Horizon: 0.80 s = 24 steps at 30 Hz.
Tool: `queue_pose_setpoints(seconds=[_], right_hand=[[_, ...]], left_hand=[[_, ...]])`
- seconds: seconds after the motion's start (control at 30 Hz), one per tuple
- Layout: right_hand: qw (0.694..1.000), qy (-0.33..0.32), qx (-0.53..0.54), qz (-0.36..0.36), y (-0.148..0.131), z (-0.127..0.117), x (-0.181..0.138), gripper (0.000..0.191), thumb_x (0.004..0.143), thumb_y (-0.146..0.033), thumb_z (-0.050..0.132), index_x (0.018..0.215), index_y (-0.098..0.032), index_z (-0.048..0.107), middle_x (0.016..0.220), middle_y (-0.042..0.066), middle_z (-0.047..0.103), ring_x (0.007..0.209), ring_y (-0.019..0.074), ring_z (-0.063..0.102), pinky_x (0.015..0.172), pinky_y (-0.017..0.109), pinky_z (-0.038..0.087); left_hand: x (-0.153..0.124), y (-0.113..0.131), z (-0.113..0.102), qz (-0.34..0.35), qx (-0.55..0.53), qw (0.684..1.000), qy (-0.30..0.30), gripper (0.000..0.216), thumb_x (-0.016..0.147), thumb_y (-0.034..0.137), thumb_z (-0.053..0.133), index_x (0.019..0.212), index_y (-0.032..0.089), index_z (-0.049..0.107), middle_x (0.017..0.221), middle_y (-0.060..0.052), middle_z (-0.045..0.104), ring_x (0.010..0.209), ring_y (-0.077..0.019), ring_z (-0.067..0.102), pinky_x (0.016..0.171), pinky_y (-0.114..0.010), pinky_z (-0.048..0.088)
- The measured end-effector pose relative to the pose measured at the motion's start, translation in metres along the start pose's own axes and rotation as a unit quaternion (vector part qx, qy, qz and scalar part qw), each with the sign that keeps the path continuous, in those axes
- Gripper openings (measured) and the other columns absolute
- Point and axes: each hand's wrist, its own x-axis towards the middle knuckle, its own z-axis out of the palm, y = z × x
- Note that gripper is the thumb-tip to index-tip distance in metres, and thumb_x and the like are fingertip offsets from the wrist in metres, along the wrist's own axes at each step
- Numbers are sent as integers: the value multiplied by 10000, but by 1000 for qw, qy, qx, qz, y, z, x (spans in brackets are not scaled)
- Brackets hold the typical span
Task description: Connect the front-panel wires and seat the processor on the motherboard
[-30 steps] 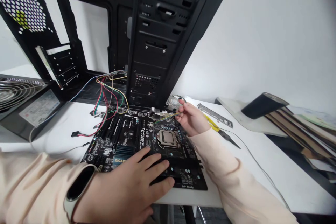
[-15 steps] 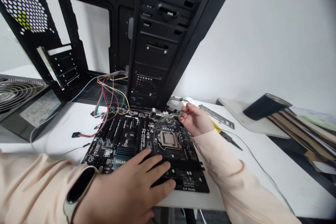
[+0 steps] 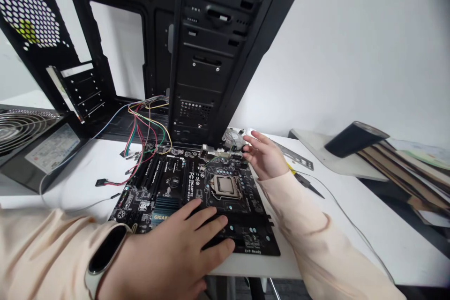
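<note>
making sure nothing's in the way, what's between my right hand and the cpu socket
In the head view, only a strip of the motherboard set with small round parts lies between the right hand and the cpu socket.

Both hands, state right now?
Left hand: open, palm down on the black Gigabyte motherboard, holding nothing.
Right hand: open, fingers spread, holding nothing visible.

Peach sleeves point(image 3: 309, 243), black-and-white wristband point(image 3: 106, 253)

Bright, diffuse light. Soft shadow under left-hand fingers point(image 3: 214, 225). Wide-angle bowing, dim corners well away from fingers.
</note>
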Motion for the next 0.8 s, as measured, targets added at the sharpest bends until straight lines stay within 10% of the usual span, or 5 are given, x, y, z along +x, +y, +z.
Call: queue_pose_setpoints(seconds=[0.8], right_hand=[[951,95,-190,-224,-44,-67,45,219,577,-288,601,776,-202,568,782,1,590,576,93,502,519,234,427]], left_hand=[[0,1,5,48,42,997,47,305,956,355,432,1172,211,593,1314,-60,598,1202,-229,541,1071,-404,300]])
